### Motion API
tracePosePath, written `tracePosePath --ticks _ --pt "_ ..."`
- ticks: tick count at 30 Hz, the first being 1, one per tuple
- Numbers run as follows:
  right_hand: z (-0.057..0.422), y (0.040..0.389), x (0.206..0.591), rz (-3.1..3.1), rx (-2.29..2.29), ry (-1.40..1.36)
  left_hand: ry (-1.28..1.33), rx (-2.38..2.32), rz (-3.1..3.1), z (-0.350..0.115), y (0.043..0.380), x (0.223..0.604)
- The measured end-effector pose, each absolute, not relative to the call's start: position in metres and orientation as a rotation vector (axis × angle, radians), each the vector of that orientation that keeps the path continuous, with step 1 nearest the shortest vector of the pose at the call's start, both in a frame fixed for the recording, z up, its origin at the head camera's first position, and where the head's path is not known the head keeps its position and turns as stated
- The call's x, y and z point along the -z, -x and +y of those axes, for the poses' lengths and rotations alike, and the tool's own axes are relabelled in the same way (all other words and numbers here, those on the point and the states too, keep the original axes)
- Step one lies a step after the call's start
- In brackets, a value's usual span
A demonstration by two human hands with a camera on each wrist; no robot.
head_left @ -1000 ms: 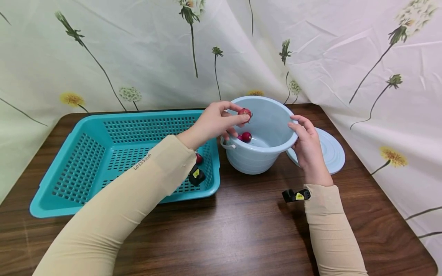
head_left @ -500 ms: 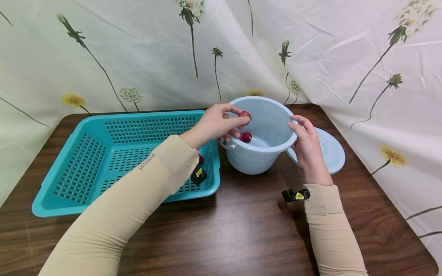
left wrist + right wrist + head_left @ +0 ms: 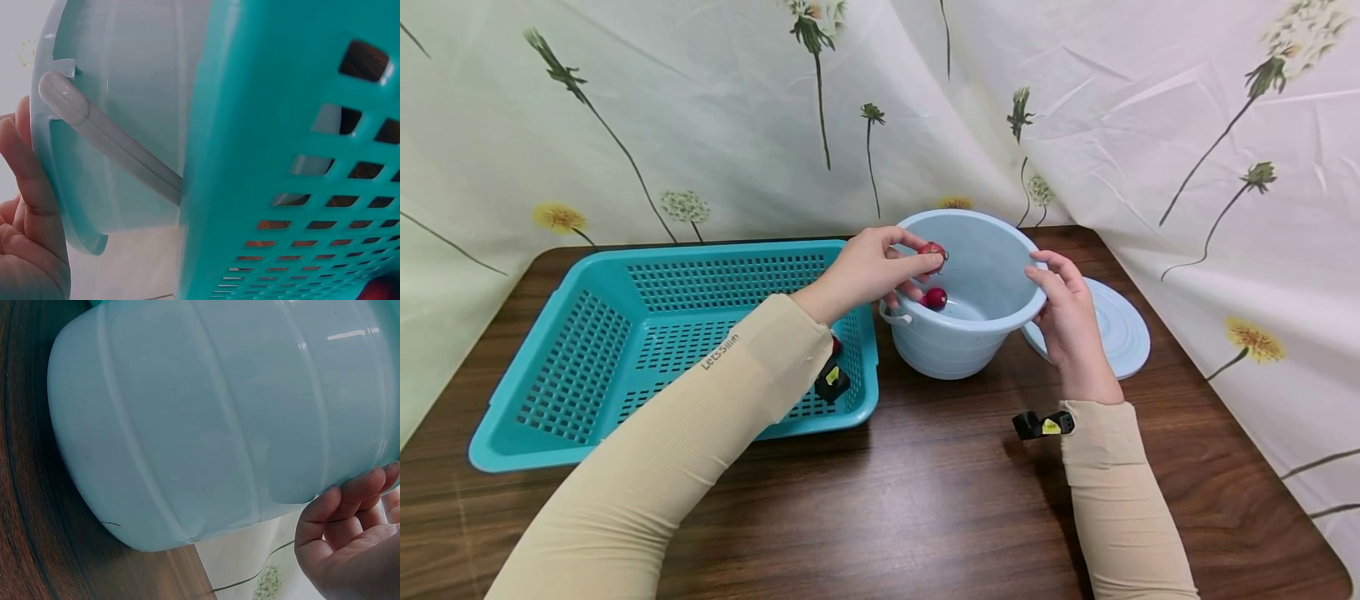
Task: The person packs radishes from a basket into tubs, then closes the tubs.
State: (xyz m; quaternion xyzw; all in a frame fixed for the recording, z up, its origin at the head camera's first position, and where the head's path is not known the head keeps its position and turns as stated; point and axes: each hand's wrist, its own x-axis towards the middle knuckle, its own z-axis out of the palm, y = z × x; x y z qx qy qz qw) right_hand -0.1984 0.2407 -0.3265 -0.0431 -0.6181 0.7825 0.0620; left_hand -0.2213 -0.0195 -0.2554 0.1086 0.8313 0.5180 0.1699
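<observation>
A light blue bucket (image 3: 951, 354) stands on the table. At its left rim, my left hand (image 3: 880, 267) pinches a red radish (image 3: 932, 252) between thumb and fingers, over the opening. Its lower fingers lie at the rim. My right hand (image 3: 1066, 312) grips the bucket's right rim; the right wrist view also shows those fingers (image 3: 362, 487) against the side. Inside the bucket lie a radish (image 3: 936, 298) and part of another, half hidden by the left fingers. The bucket's pale handle (image 3: 125, 147) hangs on the left side.
A teal slotted basket (image 3: 861, 408) sits directly left of the bucket, with a red radish (image 3: 836, 345) partly behind the left cuff. The light blue lid (image 3: 1123, 329) lies right of the bucket, behind the right hand. A flowered cloth (image 3: 737, 108) hangs behind the table.
The left forearm has shifted slightly to the right, and the radish in the left hand sits a touch lower. The right hand and the bucket have stayed put.
</observation>
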Motion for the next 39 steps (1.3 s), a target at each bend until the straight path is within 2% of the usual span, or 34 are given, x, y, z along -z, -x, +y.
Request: tracePosePath --ticks 39 --pt "0.2394 0.1963 0.3253 -1.860 -2.382 0.122 -0.291 -1.533 2.329 -0.0244 0.2189 0.2576"
